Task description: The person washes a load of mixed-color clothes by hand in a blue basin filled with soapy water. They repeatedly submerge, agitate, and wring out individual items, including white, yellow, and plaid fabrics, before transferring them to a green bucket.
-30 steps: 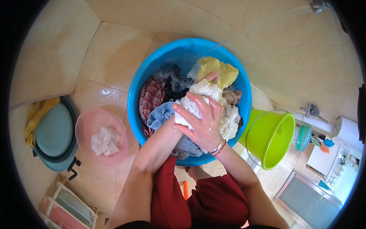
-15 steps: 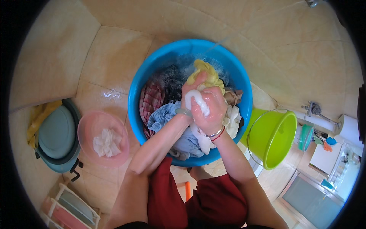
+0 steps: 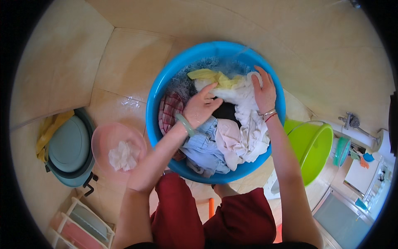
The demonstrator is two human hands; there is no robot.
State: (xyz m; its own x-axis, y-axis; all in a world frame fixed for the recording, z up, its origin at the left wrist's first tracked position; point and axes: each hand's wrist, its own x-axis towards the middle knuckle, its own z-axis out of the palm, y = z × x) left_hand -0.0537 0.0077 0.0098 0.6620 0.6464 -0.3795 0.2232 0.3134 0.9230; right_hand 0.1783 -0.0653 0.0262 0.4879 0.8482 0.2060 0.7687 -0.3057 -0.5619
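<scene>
- Currently, the white cloth (image 3: 251, 112) lies bunched down the right side of the blue tub (image 3: 152, 124), its upper end at the right hand (image 3: 264, 90).
- From where I stand, the right thumb and fingers sit about a fold of it, near the tub wall; I cannot tell whether they pinch.
- The left hand (image 3: 199, 110) holds nothing. Its fingers are loosely parted over the pile, tips beside the yellow cloth (image 3: 216, 78); contact is unclear.
- For even wetting, support the white cloth at two separate places, one per hand, and open its folds to the bubbly water (image 3: 182, 85).
- Grasp a broad fold rather than a thin edge; soaked fabric is probably heavy and may stretch.
- Separate the yellow cloth from the white where they overlap, as dye could transfer.
- Lift clear of the dark cloth (image 3: 226, 111), pale pink cloth (image 3: 229, 143) and light blue cloth (image 3: 203, 145) to avoid tangling.
- Watch the green bangle (image 3: 185, 124) on the left wrist; it could catch fabric.
</scene>
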